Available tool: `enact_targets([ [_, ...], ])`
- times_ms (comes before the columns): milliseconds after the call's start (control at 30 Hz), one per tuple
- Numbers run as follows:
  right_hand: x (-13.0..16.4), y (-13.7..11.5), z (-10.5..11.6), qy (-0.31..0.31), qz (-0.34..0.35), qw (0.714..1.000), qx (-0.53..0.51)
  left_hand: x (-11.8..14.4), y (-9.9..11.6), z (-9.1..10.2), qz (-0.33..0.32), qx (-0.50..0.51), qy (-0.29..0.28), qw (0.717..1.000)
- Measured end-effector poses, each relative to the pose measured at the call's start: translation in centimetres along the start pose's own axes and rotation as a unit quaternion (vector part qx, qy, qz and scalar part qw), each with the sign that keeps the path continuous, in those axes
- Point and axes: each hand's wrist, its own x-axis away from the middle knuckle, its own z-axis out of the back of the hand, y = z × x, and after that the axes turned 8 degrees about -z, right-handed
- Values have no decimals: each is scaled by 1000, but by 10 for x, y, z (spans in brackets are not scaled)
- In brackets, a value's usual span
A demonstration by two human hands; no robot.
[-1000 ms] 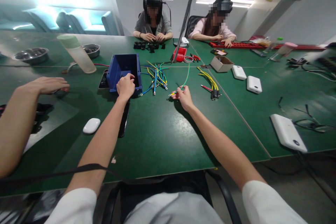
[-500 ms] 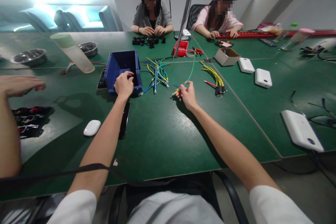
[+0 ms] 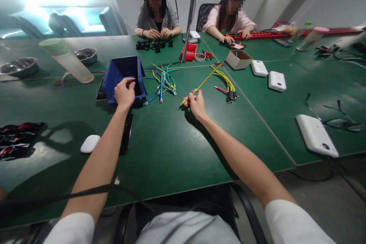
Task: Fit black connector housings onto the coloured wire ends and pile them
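My right hand is closed on a yellow-green wire; only its yellow side shows now. The wire's ring-terminal end pokes out at the fingertips, and the rest slants up to the right. My left hand hangs at the front opening of a blue bin, fingers loosely curled and apart, with nothing visible in them. A tangled pile of blue, green and yellow wires lies between the two hands. Right of my right hand is a bunch of yellow wires with black ends, beside a short red one.
Beyond the wires stand a red bin, red-handled pliers and a small carton. A phone and white case lie by my left forearm. A tilted bottle stands at left. Two people sit opposite.
The wire in my right hand has turned from its green side to yellow and now points further right. The view shifted slightly right; another person's arm at the left has mostly gone.
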Motion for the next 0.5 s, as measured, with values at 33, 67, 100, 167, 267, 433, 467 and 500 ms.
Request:
enact_targets([
  [33, 1, 0, 0, 1, 0, 1000, 3, 0, 0, 0, -3, 8, 7, 1000],
  [67, 2, -1, -1, 2, 0, 1000, 5, 1, 1, 0, -5, 14, 14, 1000],
  [100, 3, -2, -1, 1, -1, 1000, 7, 2, 1, 0, -9, 20, 21, 1000],
  [167, 4, -2, -2, -1, -6, 1000, 10, 3, 3, -1, -21, 31, 35, 999],
  [267, 5, -3, -3, -7, -14, 1000, 12, 6, 8, -2, -44, 62, 40, 996],
  [433, 7, -3, -3, -8, -15, 1000, 13, 22, 26, -2, -67, 102, 64, 991],
  [467, 7, -3, -3, -6, -14, 1000, 13, 27, 30, -1, -77, 100, 73, 989],
  [500, 8, -3, -4, -3, -13, 1000, 13, 33, 34, -1, -84, 99, 82, 988],
])
